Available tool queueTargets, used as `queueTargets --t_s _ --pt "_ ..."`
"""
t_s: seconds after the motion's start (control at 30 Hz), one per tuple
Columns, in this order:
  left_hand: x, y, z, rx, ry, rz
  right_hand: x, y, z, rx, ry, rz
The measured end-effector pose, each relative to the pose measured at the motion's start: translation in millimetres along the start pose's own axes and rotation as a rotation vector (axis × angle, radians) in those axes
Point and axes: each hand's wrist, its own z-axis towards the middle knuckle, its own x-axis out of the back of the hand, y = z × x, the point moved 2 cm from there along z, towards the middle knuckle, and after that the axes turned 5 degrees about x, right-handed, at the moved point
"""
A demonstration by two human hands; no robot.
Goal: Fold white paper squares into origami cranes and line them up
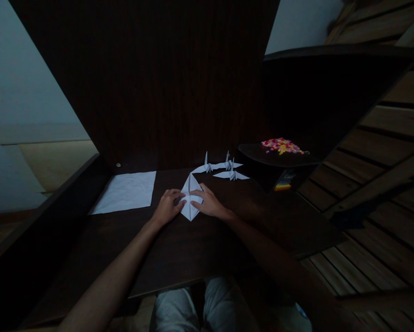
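A folded piece of white origami paper lies on the dark desk in front of me, shaped like a kite with a crease down its middle. My left hand grips its left edge, thumb on top and fingers along the side. From the other side my right hand holds it, with thumb and fingers resting on the right half. Just beyond the paper stand three white paper cranes, one at the left, another behind and a third nearer me.
A flat white sheet of paper lies to the left on the desk. On a rounded shelf at the right sits a pile of small pink, red and yellow pieces. Below it is a small yellow-edged object. A tall dark panel rises behind.
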Motion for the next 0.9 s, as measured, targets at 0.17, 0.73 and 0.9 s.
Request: queueTargets --t_s 0.17,0.73,0.9 --pt "-3.9 -3.4 -0.1 -0.039 -0.036 0.045 0.1 1.9 0.4 0.041 0.065 0.068" --pt "0.0 1.0 -0.2 -0.064 -0.066 -0.065 0.4 2.5 -2.0 0.118 0.090 0.111" --pt "1.6 3.4 -0.5 -0.110 -0.053 -0.090 2.5 -1.2 -1.7 0.104 0.051 0.105"
